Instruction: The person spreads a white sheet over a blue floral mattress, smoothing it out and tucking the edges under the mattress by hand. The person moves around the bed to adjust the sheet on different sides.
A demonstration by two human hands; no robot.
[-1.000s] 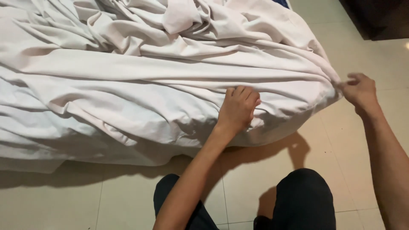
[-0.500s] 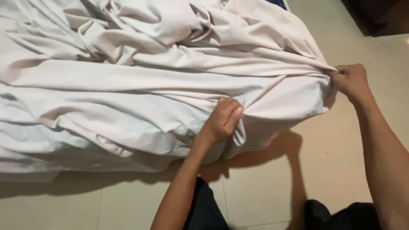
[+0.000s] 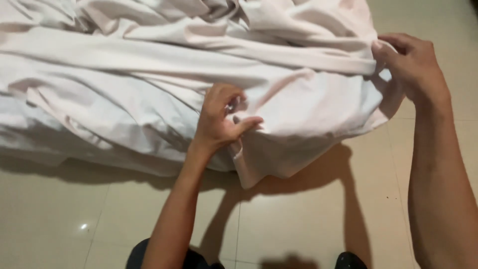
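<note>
A large crumpled white bed sheet covers the bed and hangs over its near edge and corner. My left hand is curled into the cloth at the near edge, pinching a fold between thumb and fingers. My right hand grips the sheet at the bed's right corner, where the fabric bunches into tight folds. A loose flap of sheet droops below my left hand toward the floor.
Beige floor tiles run along the near side and right of the bed. My dark-clad knees show at the bottom edge. The sheet casts a shadow on the tiles under the corner.
My left hand has slid down the sheet's near edge and closed on a fold. My right hand has kept its hold at the corner. The view has moved closer to the bed.
</note>
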